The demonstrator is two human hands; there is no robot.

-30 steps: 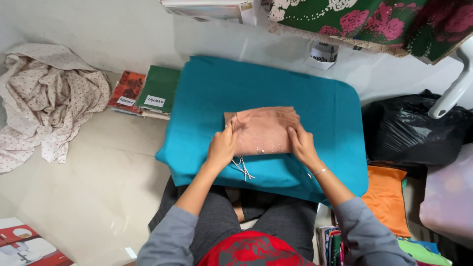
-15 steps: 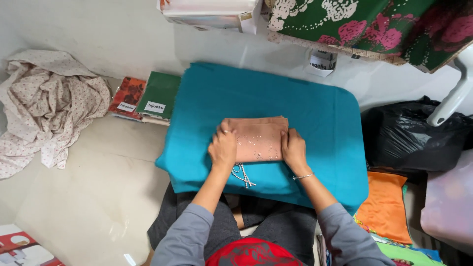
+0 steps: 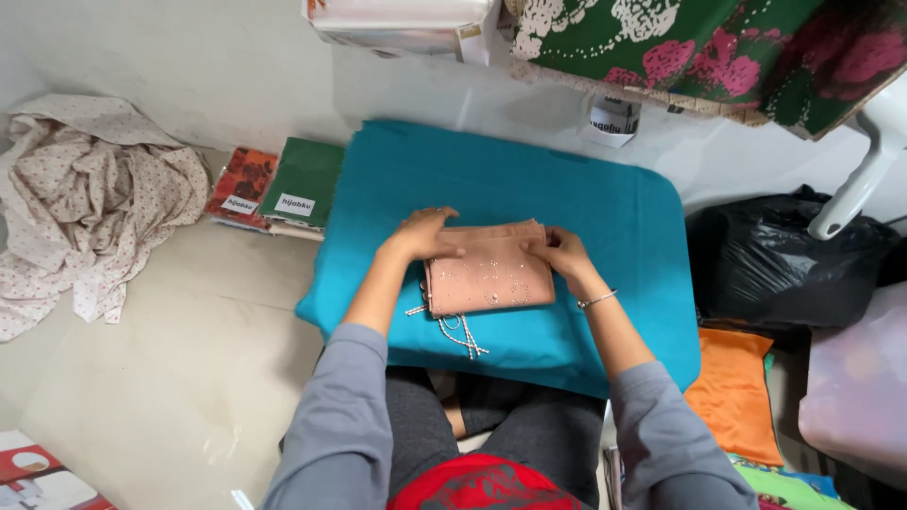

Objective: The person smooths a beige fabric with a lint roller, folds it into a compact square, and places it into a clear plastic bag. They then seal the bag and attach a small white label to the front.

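Note:
A folded peach cloth point(image 3: 491, 277) with small sparkly dots lies on a teal padded board point(image 3: 529, 198) across my lap. My left hand point(image 3: 422, 236) rests on its upper left corner, fingers pressing the top edge. My right hand point(image 3: 559, 253) grips the upper right edge, with a thin bracelet on that wrist. A beaded white cord point(image 3: 460, 332) trails from under the cloth's lower left side onto the teal surface.
A crumpled dotted white fabric point(image 3: 90, 203) lies on the floor at left. Flat red and green packets point(image 3: 279, 189) sit beside the board. A black plastic bag point(image 3: 789, 260) and orange cloth point(image 3: 732, 401) are at right. A floral green cloth point(image 3: 718, 47) hangs above.
The peach cloth has been folded smaller. Both hands moved from its lower edge up to its top edge.

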